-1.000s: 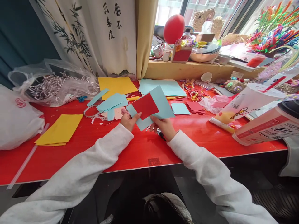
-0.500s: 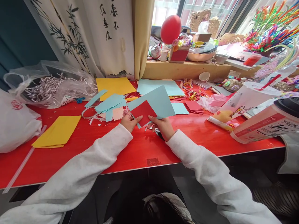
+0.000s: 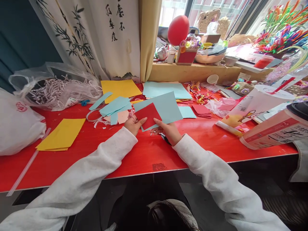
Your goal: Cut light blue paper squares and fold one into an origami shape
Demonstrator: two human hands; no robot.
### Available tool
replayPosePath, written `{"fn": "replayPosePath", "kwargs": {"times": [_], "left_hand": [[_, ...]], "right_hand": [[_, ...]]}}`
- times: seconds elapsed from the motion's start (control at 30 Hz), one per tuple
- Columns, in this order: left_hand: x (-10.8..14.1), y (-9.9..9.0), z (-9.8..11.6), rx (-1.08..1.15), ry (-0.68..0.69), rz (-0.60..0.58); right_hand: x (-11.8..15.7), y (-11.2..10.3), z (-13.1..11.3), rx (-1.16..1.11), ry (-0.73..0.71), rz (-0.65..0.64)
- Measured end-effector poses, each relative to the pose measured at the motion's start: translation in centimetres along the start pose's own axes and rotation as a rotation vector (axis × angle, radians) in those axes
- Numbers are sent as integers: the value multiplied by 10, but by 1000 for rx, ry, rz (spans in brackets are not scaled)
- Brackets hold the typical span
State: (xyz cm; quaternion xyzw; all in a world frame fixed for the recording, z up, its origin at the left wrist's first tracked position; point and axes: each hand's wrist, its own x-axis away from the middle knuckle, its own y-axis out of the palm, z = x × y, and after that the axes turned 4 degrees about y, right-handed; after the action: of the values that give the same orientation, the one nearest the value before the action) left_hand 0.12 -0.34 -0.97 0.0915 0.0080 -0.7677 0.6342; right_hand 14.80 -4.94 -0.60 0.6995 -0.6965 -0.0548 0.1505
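Note:
A red paper square (image 3: 148,115) lies over a larger light blue sheet (image 3: 168,107), both held above the red table. My left hand (image 3: 133,124) pinches the left side of the two papers, thumb on the red square. On the right, my right hand (image 3: 169,131) has its thumb on the red square's right corner and its fingers beneath. Dark scissor handles (image 3: 165,138) show under my right hand; whether its fingers hold them is unclear. Behind my left hand are light blue pieces (image 3: 115,106) and a pink piece (image 3: 123,116).
Yellow sheets (image 3: 61,134) lie on the red table (image 3: 139,157) at left, near plastic bags (image 3: 20,125). Blue sheets (image 3: 167,89) and red squares (image 3: 201,110) are farther back. Two large cups (image 3: 271,131) stand at right.
The blue sheet has turned slightly clockwise in my hands, with the red square still over it. The whole view has shifted a little.

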Motion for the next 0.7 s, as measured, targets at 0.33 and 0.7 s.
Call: {"fn": "replayPosePath", "kwargs": {"times": [0.33, 0.7], "left_hand": [[-1, -1, 1, -70, -34, 35], [2, 1, 5, -27, -34, 1]], "right_hand": [[1, -1, 0, 35, 23, 11], [2, -1, -1, 22, 60, 3]]}}
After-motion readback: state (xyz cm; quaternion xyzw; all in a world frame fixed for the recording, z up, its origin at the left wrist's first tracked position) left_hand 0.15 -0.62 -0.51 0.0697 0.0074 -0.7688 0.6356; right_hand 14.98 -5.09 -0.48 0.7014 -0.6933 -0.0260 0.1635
